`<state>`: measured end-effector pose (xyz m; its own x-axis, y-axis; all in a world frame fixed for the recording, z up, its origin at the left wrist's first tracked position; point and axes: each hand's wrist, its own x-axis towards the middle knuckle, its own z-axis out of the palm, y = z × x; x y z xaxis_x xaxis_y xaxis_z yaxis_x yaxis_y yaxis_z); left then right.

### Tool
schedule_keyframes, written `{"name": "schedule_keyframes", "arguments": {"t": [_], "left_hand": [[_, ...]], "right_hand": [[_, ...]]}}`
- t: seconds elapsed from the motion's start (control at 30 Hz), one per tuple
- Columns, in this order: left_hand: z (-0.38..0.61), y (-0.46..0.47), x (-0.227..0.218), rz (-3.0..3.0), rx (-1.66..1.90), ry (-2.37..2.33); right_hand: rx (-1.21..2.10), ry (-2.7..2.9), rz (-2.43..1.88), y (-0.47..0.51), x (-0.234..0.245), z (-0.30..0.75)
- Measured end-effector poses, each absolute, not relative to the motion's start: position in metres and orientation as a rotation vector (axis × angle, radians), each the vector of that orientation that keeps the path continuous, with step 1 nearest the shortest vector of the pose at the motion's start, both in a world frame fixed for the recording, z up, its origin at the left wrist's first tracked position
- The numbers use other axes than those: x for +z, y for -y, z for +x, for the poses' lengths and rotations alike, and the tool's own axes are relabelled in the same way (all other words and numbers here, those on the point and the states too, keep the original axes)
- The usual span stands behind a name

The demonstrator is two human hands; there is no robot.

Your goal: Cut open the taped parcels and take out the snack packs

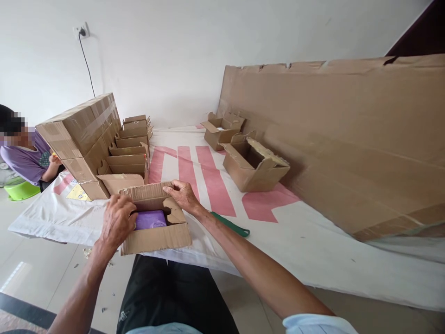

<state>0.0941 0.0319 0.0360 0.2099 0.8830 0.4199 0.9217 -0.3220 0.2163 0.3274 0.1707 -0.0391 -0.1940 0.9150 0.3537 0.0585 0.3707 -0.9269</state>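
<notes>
Cardboard box (pixel 156 241) stands open at the near edge of a cloth-covered table (pixel 295 250), a purple package (pixel 150 220) lying inside. A worker's right hand (pixel 184 195) pinches the far flap (pixel 148 191) at its right end between thumb and fingers; the left hand (pixel 117 218) lies over the left end, fingers curled, though whether they grip cardboard cannot be told. Set so close to the edge, the box might tip or slide toward the worker's lap if its near side were pressed hard, and a sharp tug could crease or tear the far flap. Hidden beneath the left hand are the box's left end and possibly part of the package, whose faint print is unreadable. A green object (pixel 231 225) beside the right forearm is hard to identify; a second person (pixel 26 162) at left is cut off by the frame and partly blocked by stacked boxes (pixel 78 139).
</notes>
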Motion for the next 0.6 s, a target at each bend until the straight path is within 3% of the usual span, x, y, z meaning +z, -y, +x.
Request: {"name": "schedule_keyframes", "arguments": {"t": [0.1,0.27,0.6], "left_hand": [[0.101,-0.03,0.04,-2.743,-0.427,1.613],[0.103,-0.038,0.039,-2.697,-0.257,1.633],[0.076,-0.02,0.06,-2.456,-0.448,1.657]], "right_hand": [[1.005,1.566,-0.9,-0.169,-0.038,0.326],[0.99,1.571,-0.9,-0.165,-0.037,0.326],[0.988,1.577,-0.901,-0.164,-0.038,0.327]]}}
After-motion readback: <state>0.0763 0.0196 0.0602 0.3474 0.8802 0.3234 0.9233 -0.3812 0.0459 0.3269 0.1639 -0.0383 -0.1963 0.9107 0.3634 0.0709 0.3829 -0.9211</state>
